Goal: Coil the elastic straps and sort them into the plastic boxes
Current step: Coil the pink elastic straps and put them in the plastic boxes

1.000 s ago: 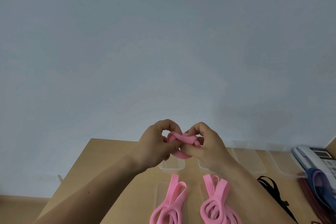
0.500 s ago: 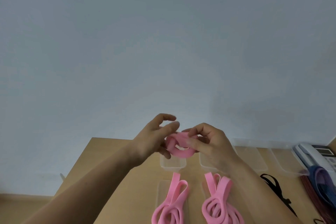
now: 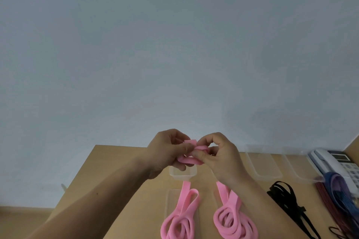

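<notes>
Left hand (image 3: pixel 167 151) and right hand (image 3: pixel 221 158) meet above the desk (image 3: pixel 120 163), far middle, fingers curled, both pinching one pink strap (image 3: pixel 189 160). Counted: two pink coils (image 3: pixel 180 217) (image 3: pixel 233 219) near; one black strap (image 3: pixel 285 198) right; three clear boxes (image 3: pixel 182 175) (image 3: pixel 266 163) (image 3: pixel 299 163) along the far edge.

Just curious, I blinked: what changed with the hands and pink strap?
The left hand, whose fingers had opened half a second ago, has closed again on the pink elastic strap, whose free end now sticks up. The right hand kept pinching it. The two pink coiled straps on the wooden desk stayed put.
</notes>
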A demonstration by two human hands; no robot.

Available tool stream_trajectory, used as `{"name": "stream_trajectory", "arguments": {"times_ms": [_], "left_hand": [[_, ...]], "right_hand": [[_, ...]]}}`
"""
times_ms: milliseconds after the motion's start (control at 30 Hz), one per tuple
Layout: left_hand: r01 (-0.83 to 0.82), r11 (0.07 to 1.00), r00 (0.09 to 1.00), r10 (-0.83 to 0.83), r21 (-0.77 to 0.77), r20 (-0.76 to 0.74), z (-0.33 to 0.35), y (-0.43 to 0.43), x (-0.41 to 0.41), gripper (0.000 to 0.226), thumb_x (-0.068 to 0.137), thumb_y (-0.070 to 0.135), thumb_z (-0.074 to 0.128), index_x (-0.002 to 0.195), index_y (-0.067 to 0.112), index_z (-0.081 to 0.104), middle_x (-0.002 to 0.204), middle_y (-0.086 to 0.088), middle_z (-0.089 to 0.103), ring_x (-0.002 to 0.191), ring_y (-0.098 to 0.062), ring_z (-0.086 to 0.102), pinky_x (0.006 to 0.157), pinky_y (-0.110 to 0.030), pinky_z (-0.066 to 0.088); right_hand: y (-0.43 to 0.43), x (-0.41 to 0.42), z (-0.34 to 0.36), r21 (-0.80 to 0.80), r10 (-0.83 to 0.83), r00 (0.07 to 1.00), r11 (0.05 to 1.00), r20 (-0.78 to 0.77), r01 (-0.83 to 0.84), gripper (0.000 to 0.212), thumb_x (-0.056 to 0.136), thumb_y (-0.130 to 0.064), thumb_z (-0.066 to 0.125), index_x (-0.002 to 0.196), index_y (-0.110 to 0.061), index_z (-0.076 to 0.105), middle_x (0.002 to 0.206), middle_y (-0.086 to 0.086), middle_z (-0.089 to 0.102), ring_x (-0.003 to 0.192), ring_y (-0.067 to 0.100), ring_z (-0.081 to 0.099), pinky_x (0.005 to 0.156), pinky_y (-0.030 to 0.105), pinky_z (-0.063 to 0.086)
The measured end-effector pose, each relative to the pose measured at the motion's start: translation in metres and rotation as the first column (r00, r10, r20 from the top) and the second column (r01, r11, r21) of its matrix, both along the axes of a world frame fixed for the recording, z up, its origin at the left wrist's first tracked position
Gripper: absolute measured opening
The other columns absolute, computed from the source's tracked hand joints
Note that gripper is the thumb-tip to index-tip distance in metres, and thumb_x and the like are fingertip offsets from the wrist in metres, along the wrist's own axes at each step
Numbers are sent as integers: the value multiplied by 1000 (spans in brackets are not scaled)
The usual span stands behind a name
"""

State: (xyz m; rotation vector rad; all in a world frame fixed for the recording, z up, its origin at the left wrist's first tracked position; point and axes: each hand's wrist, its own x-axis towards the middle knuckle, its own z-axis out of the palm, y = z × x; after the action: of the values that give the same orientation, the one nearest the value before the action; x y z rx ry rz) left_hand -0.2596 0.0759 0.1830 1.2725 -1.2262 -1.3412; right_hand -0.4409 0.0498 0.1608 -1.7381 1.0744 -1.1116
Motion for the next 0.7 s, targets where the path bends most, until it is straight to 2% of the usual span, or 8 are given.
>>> {"name": "stream_trajectory", "arguments": {"times_ms": [100,167,267,367,500,600,700], "left_hand": [[21,1000,1000,-21,10,-11,-3,2,3,31,88,21,75,106,-1,63,93,-20,71,72,-30,72,56,-30,56],[66,998,998,-66,25,-11,-6,3,9,33,88,25,76,107,0,65,89,-16,72,71,-25,70,59,-31,56],[104,994,994,-103,21,-22,-9,4,19,32,88,25,75,107,1,67,91,-18,72,72,-25,66,60,-32,56],[72,997,996,-72,-9,-58,-11,5,30,29,87,23,75,106,2,67,94,-18,72,73,-27,65,62,-32,55],[94,994,979,-103,-60,-177,-17,9,52,33,86,24,70,113,6,68,108,-14,72,92,-25,71,78,-28,55],[95,987,990,-108,-132,-96,-24,11,69,24,90,25,73,110,12,71,108,-9,72,91,-28,71,81,-30,56],[30,980,998,-41,-195,-54,-31,12,82,14,91,21,73,103,16,73,106,-6,72,82,-32,71,75,-34,58]], "right_hand": [[-2,0,-1,8,23,999,1000,-28,-23,27,76,-23,84,86,-37,63,98,2,70,78,22,70,75,41,59],[-4,0,-2,40,79,995,996,-64,-76,33,77,-30,81,100,-43,61,109,-4,69,90,15,69,79,35,59],[-5,4,-1,75,195,974,979,-113,-188,43,81,-36,76,117,-49,58,122,-20,62,103,3,65,85,23,55],[-4,17,1,40,196,974,980,-110,-193,27,85,-27,73,107,-41,68,104,-17,72,97,4,68,80,20,55],[-7,32,3,22,70,997,997,-37,-69,22,84,-20,77,96,-38,71,93,-19,72,84,5,69,70,19,55],[-6,45,2,32,43,998,999,-48,-42,22,84,-18,77,93,-36,71,92,-21,72,83,4,69,70,20,57],[-4,60,-3,66,12,1000,998,-24,-10,21,83,-17,77,91,-36,72,89,-18,72,82,4,68,67,23,58]]}}
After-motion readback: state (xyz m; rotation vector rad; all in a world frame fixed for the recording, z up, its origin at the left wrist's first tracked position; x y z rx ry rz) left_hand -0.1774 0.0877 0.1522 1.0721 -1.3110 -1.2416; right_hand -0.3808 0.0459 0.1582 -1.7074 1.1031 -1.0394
